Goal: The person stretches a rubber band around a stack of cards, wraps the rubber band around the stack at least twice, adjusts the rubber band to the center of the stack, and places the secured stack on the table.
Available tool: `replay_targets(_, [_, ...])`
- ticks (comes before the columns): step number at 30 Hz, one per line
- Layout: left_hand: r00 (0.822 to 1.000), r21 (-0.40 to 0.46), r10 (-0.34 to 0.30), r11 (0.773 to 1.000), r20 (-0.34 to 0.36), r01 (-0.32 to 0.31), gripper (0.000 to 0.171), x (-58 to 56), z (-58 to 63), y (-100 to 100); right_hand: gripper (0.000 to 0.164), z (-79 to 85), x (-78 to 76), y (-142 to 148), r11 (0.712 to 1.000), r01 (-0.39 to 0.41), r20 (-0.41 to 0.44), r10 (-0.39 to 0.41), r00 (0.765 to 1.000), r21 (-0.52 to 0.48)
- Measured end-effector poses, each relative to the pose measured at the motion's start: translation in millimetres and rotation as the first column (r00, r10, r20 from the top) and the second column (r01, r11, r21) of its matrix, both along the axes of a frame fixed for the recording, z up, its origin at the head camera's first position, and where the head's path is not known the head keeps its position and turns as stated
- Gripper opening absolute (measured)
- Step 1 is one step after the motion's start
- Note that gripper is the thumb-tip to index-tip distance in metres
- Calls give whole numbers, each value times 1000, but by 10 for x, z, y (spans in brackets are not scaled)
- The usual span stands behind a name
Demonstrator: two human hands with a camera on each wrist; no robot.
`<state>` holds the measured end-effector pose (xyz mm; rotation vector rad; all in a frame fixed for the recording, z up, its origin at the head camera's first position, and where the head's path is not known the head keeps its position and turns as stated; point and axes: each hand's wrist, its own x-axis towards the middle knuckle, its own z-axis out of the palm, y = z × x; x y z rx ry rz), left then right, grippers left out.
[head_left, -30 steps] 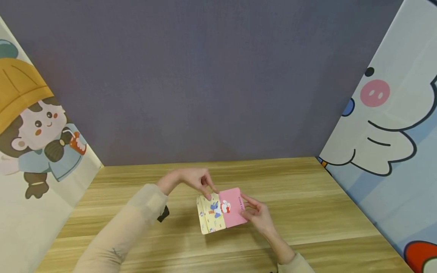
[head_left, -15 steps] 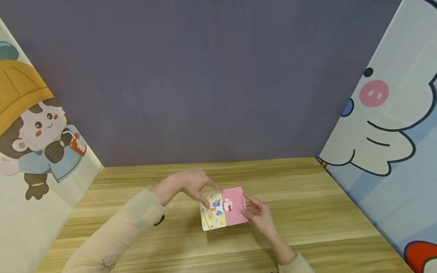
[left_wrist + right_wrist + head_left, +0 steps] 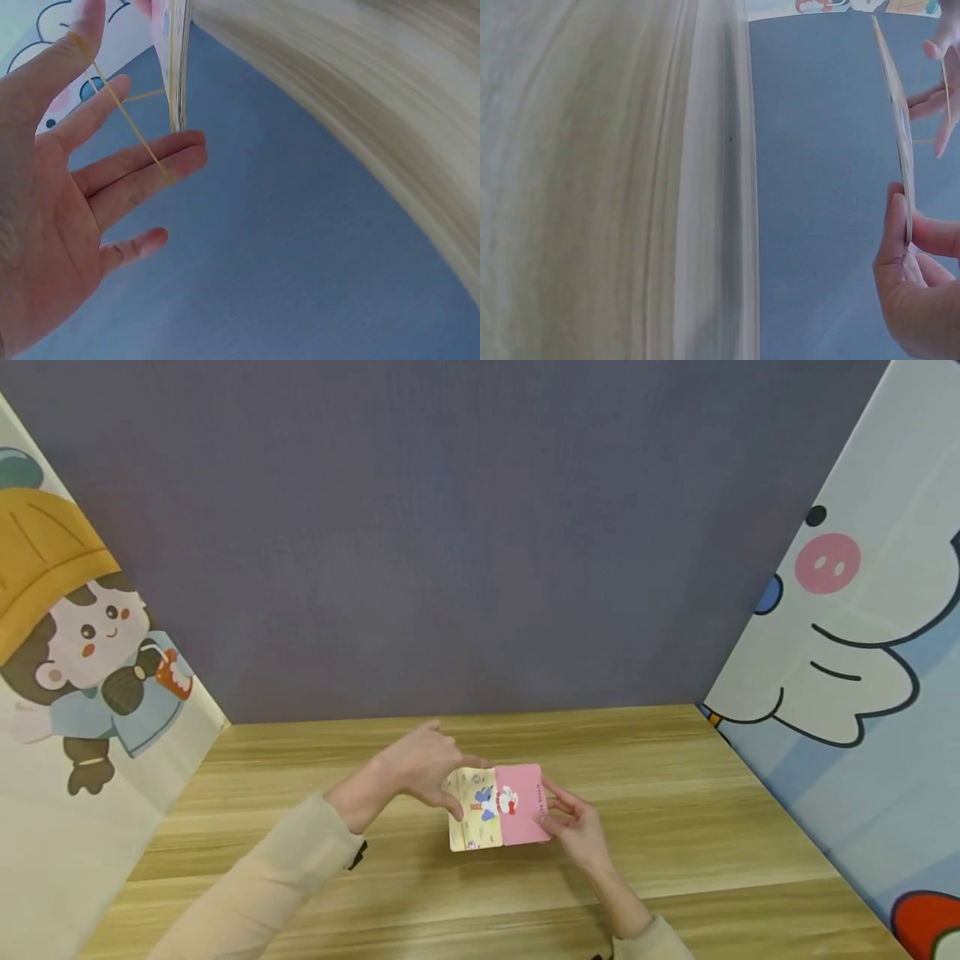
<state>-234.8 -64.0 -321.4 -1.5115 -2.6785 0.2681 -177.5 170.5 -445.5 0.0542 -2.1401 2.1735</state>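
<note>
A small pink-and-yellow booklet (image 3: 522,823) with cartoon animals is held above the wooden table. My right hand (image 3: 583,835) pinches its pink right edge between thumb and fingers. At the yellow left end is my left hand (image 3: 422,768), thumb and fingers spread apart. In the left wrist view a thin yellow rubber band (image 3: 133,124) stretches from the thumb to the extended fingers, with another strand running to the booklet's layered edge (image 3: 177,67). The right wrist view shows the booklet edge-on, with the left hand (image 3: 949,67) beyond it. Whether the band encircles the booklet is unclear.
The wooden table (image 3: 360,910) reaches back to a grey-blue panel (image 3: 465,543). Walls with cartoon prints stand on the left (image 3: 45,827) and right (image 3: 885,693). A black strap piece (image 3: 358,856) shows by the left sleeve.
The booklet has moved slightly right and away from me and turned straighter, its fanned left layers now closer together. My left hand has spread its thumb and fingers wider and shifted right.
</note>
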Motion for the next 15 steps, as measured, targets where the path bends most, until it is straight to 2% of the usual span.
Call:
replay_targets(8, [993, 79, 88, 992, 83, -95, 78, 106, -145, 21, 59, -2, 8, -5, 999, 44, -69, -44, 997, 3])
replay_targets(12, [991, 121, 98, 987, 95, -109, 81, 128, -239, 20, 58, -1, 16, -4, 997, 70, -96, -71, 993, -11])
replay_targets(15, [992, 167, 90, 980, 88, -103, 83, 136, -304, 8, 58, 10, 22, 0, 996, 90, -79, -92, 993, -29])
